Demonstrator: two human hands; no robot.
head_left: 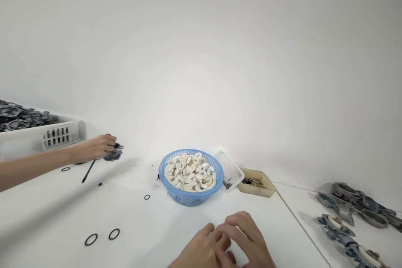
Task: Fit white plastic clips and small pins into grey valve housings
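Observation:
Low in the head view, my left hand (pixel 202 248) and my right hand (pixel 246 240) meet over the white table (pixel 176 234). The fingers of both are curled and touch each other. Whatever they may hold between the fingertips is hidden or too small to name. Just beyond them stands a blue basket (pixel 188 199) full of white curved pieces with small metal parts. Black rings (pixel 114 234) lie flat on the table to the left of my hands.
From the left, another person's hand (pixel 102 145) grips a grey metal part (pixel 113 154). A white crate (pixel 63 134) of metal parts is behind. Right of the basket are a white tray (pixel 240 176) and a beige tray (pixel 266 190). Grey metal parts (pixel 342 238) lie far right.

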